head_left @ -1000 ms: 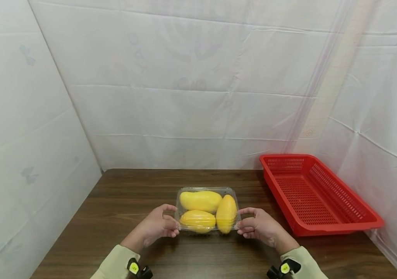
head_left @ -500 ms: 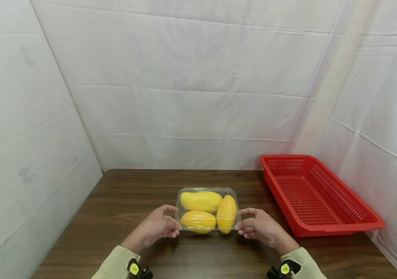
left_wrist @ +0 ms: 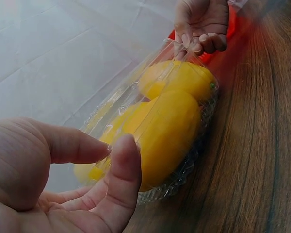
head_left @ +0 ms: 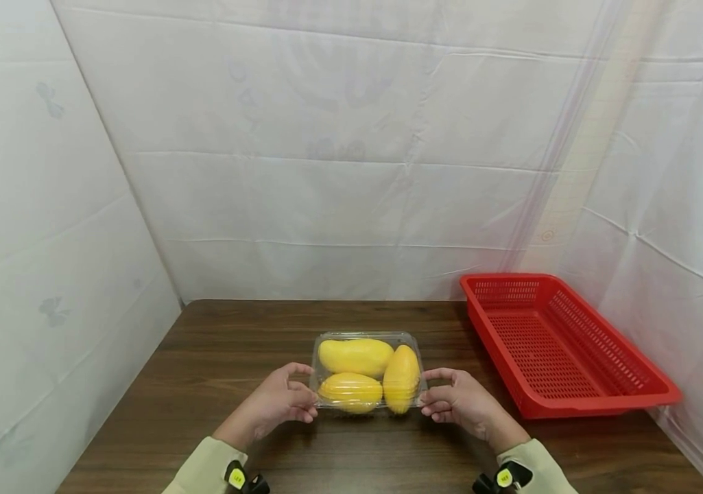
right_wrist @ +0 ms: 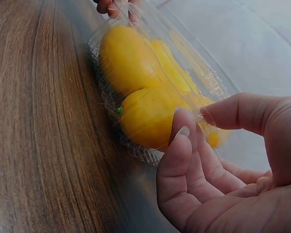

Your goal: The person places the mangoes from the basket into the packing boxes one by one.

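A clear plastic clamshell box holds three yellow mangoes. One mango lies across the back, another across the front, and the third stands lengthwise on the right side, a green stem spot showing at its end. At the front left corner, my left hand pinches the box's rim between thumb and fingers. My right hand pinches the rim at the front right corner in the same way. Seen from the right wrist, the plastic edge passes between the thumb and fingertips. The lid covers the fruit.
A red slotted plastic basket sits on the right of the dark wooden table, close to the right hand. White sheeting walls the table at the back and both sides.
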The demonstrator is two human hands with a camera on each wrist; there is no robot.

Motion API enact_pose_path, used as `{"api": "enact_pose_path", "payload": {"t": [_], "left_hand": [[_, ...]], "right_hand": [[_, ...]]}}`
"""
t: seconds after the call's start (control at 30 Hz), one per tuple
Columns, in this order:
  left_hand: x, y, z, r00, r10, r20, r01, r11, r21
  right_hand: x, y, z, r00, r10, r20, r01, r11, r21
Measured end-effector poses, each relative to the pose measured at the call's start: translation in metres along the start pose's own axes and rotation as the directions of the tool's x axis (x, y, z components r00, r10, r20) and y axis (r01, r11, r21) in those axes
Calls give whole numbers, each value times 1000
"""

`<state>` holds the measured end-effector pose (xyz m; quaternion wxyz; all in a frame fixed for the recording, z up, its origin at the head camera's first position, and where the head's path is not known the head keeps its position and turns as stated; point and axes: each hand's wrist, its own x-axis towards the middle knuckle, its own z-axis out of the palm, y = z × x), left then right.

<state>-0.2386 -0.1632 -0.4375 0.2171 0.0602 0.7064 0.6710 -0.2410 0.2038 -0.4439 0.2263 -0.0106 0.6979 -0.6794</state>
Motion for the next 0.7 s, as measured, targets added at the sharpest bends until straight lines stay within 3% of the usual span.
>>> {"api": "enact_pose_path", "payload": {"t": [0.23, 0.4, 0.53, 0.7], "left_hand": [[-1, 2, 0, 999, 16, -41, -13, 997, 80], [-3, 6, 0, 991, 65, -114, -34, 966, 257], [-7, 13, 0, 971, 122, -207, -18, 895, 445], [-9, 24, -3, 929, 242, -278, -3, 758, 652]], "right_hand": [[0, 1, -2, 1000, -8, 4, 8, 1000, -17], [-1, -1, -5, 999, -23, -41, 18, 991, -136], [-5, -8, -4, 989, -81, -125, 39, 951, -308], [-13, -21, -3, 959, -225, -173, 121, 875, -469]]}}
